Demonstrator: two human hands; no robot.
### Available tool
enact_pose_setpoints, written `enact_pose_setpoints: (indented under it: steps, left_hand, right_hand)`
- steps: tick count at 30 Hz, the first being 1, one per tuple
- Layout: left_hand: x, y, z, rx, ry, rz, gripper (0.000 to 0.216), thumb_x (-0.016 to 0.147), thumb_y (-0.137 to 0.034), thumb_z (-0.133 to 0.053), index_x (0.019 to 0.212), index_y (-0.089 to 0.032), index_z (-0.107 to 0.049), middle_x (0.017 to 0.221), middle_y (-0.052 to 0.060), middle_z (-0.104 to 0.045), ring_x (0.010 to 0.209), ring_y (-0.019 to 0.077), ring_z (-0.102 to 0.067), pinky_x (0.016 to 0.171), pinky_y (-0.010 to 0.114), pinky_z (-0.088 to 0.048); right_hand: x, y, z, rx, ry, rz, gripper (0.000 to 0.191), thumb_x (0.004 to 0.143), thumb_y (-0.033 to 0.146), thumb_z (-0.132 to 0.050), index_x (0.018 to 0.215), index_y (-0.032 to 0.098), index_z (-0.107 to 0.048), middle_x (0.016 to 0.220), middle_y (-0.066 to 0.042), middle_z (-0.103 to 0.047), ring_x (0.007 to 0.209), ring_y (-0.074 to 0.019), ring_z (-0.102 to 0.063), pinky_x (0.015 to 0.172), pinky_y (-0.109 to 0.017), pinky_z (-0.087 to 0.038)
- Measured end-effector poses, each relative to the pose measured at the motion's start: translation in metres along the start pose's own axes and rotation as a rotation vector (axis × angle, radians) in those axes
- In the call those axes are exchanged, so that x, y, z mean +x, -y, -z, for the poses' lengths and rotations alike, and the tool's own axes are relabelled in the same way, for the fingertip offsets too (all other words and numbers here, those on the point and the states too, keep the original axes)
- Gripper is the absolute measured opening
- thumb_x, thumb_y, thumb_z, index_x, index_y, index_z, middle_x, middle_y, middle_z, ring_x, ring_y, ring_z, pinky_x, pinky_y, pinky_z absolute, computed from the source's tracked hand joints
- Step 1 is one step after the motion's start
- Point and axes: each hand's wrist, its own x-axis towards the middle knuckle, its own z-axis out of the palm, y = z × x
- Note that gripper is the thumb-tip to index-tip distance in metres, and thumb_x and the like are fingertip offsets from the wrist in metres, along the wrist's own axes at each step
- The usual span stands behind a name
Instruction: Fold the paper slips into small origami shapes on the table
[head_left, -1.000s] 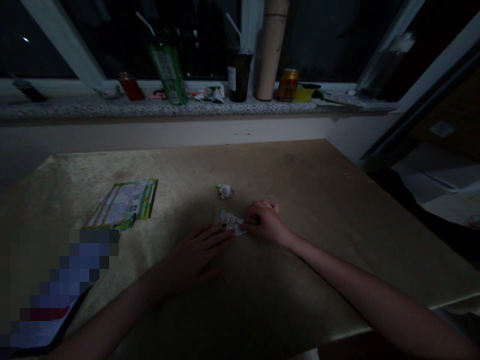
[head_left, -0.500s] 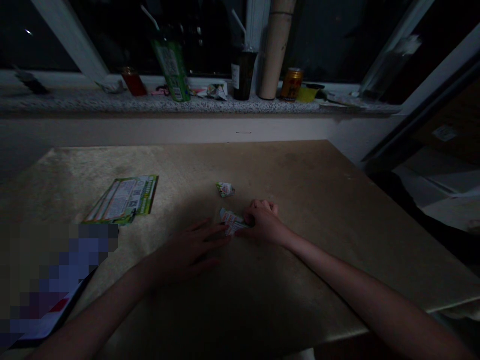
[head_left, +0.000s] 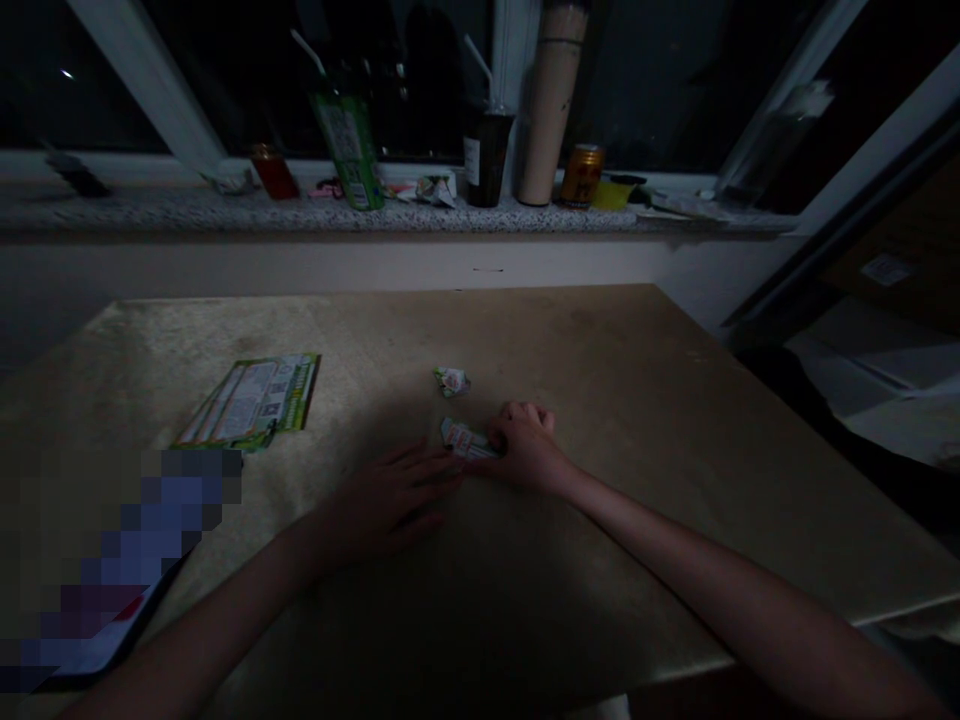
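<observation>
A small folded piece of printed paper [head_left: 463,439] lies on the table between my hands. My right hand [head_left: 525,447] has its fingers curled, with thumb and forefinger closed on the paper's right end. My left hand [head_left: 394,490] lies low over the table with fingers stretched out, its fingertips at the paper's lower left edge. Just beyond, a second small folded paper piece [head_left: 452,381], white with green and red print, rests on the table. The dim light hides the finer folds.
A fanned stack of green-and-white printed sheets [head_left: 259,400] lies on the left of the table [head_left: 600,350]. Nearer is a pixelated, dark-edged flat object [head_left: 112,630]. The windowsill holds a green carton [head_left: 349,150], a dark cup [head_left: 486,160], a tall tube [head_left: 551,120] and a gold can [head_left: 583,177].
The hands have barely moved. My left fingertips now sit slightly closer to my right thumb, covering more of the paper's lower edge. The whole view has shifted slightly.
</observation>
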Motion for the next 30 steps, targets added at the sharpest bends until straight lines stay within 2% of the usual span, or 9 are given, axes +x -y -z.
enact_pose_setpoints:
  steps: [6,17,22,30]
  left_hand:
    - [0.001,-0.004,0.000,0.013,0.020,0.017,0.043,0.098,-0.037,-0.040,0.139,-0.026,-0.041,0.145,0.001,-0.042,0.132,0.0218,-0.039,0.113,0.044,-0.020]
    - [0.002,-0.008,0.002,0.009,0.011,0.050,0.042,0.097,-0.041,-0.041,0.136,-0.027,-0.045,0.142,0.002,-0.046,0.129,0.0218,-0.043,0.112,0.045,-0.022]
    - [0.001,-0.007,0.001,0.015,0.015,0.050,0.043,0.097,-0.041,-0.041,0.139,-0.028,-0.042,0.142,0.002,-0.046,0.130,0.0217,-0.042,0.112,0.045,-0.022]
    - [0.000,-0.007,0.002,0.009,0.018,0.036,0.045,0.098,-0.040,-0.041,0.140,-0.026,-0.039,0.144,0.002,-0.043,0.131,0.0201,-0.040,0.113,0.044,-0.018]
  right_hand:
    - [0.002,0.001,0.002,-0.002,0.016,-0.014,0.055,0.065,0.071,-0.064,0.061,0.017,-0.052,0.082,-0.003,-0.051,0.087,-0.0214,-0.043,0.078,-0.036,-0.024]
    - [0.005,-0.002,0.003,-0.010,0.037,-0.003,0.052,0.065,0.066,-0.068,0.057,0.017,-0.054,0.080,-0.002,-0.054,0.086,-0.0208,-0.044,0.076,-0.035,-0.021]
    - [0.006,-0.004,0.006,0.019,0.052,0.006,0.047,0.065,0.061,-0.071,0.059,0.017,-0.056,0.078,-0.001,-0.054,0.087,-0.0207,-0.044,0.077,-0.035,-0.020]
    - [0.009,-0.012,0.006,0.014,0.056,0.028,0.044,0.064,0.056,-0.072,0.065,0.018,-0.051,0.075,0.002,-0.052,0.083,-0.0187,-0.045,0.072,-0.030,-0.018]
